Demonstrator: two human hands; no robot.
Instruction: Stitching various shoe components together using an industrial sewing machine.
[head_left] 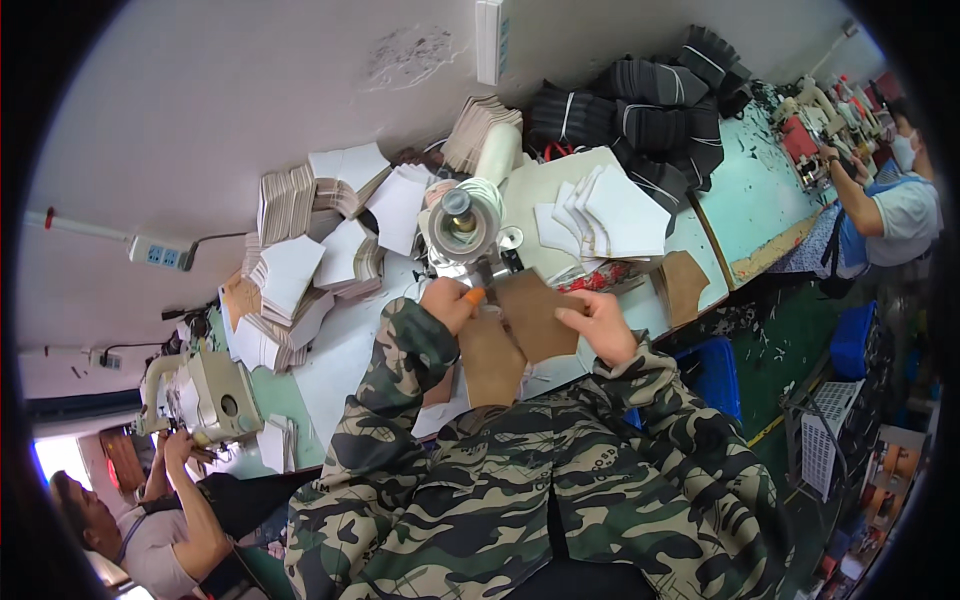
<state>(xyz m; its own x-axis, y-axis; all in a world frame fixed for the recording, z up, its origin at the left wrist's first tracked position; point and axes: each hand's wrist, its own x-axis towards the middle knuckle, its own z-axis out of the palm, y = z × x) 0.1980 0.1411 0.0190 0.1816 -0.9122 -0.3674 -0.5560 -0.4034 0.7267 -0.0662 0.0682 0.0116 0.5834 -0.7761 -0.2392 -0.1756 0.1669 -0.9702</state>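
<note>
Two brown cut pieces meet edge to edge in front of a sewing machine (462, 225). My right hand (603, 328) pinches the right-hand brown piece (540, 315) by its outer edge, thumb on top. With fingers curled, my left hand (450, 303) grips the top of the left-hand brown piece (490, 362), close to the machine's needle area. An orange cover sits on one of its fingertips. The lower end of that left piece hangs toward my camouflage jacket. The needle itself is hidden by the machine head.
Stacks of white-faced cut pieces (290, 275) stand left of the machine; more white pieces (620, 215) lie fanned at right. Bundles of black pieces (650, 125) are piled behind. A blue bin (708, 375) stands below the table's right edge. People work at machines on both sides.
</note>
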